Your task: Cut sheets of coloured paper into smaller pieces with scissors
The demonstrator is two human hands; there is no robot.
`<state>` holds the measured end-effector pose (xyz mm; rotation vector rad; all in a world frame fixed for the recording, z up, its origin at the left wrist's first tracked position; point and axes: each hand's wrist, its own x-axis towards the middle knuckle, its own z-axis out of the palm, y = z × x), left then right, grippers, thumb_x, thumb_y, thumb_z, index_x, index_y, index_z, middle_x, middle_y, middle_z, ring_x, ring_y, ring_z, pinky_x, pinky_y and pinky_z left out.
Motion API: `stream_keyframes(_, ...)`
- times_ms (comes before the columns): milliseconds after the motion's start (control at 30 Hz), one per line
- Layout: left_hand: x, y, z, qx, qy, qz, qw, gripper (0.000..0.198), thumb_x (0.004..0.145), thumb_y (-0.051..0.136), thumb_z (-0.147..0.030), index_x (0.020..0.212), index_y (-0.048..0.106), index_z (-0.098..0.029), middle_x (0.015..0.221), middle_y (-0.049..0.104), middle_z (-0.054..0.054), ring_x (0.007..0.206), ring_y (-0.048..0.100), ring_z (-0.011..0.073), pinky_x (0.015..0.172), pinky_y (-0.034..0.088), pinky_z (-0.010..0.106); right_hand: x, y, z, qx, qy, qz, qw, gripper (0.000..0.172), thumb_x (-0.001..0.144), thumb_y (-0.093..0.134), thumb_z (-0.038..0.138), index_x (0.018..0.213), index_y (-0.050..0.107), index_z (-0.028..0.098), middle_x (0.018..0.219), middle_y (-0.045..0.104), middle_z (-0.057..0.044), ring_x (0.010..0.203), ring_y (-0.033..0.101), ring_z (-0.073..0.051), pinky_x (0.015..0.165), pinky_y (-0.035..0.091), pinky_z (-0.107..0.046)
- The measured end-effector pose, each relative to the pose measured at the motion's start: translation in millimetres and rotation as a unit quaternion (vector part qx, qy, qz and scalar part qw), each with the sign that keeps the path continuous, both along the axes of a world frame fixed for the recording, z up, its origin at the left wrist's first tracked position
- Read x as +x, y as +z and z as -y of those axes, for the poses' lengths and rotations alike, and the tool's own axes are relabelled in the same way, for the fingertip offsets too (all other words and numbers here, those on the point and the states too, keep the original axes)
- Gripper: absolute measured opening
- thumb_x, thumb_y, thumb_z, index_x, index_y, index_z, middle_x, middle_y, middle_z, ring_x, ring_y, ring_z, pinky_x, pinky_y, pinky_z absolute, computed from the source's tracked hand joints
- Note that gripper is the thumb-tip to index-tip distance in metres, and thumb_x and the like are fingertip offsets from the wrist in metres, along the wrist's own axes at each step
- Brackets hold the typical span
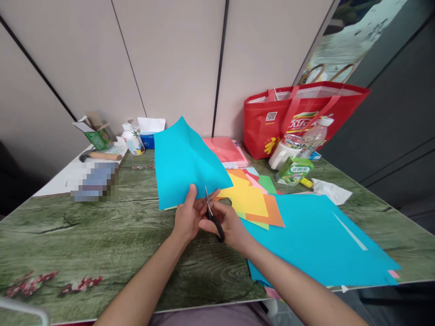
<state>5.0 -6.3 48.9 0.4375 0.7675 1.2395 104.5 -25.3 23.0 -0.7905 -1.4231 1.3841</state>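
Blue paper is held up over the counter in your head view, its near edge pinched in your left hand. Your right hand is closed around black-handled scissors, blades pointing away from you at that edge. Yellow paper and orange paper overlap a larger blue sheet.

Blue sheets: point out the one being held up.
The bent blue sheet in the left hand, with the scissors in the right hand at its near edge; the other blue paper lies flat on the table to the right.
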Motion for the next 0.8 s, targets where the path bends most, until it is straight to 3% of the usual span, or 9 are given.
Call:
stream_keyframes(633,0.5,-0.2,1.8,-0.024,-0.010,-0.009,1.000,0.047,0.083,0.046,-0.040,0.101,0.060,0.000,0.088,0.070,0.019,0.101,0.060,0.0275,0.090,0.045,0.037,0.5,1.4,1.3,-0.015,0.005,-0.009,1.000,0.044,0.055,0.074,0.051,0.074,0.052,0.018,0.063,0.049,0.002,0.055,0.041,-0.010,0.050,0.034,-0.024)
stream_keyframes(800,-0.7,-5.0,1.6,-0.012,-0.026,-0.006,1.000,0.048,0.078,0.052,-0.046,0.092,0.065,-0.002,0.088,0.070,0.019,0.103,0.059,0.0287,0.094,0.041,0.038,0.2,-0.5,1.1,-0.019,0.002,-0.021,1.000,0.044,0.054,0.076,0.048,0.075,0.052,0.018,0.064,0.050,0.002,0.056,0.041,-0.010,0.052,0.035,-0.024)
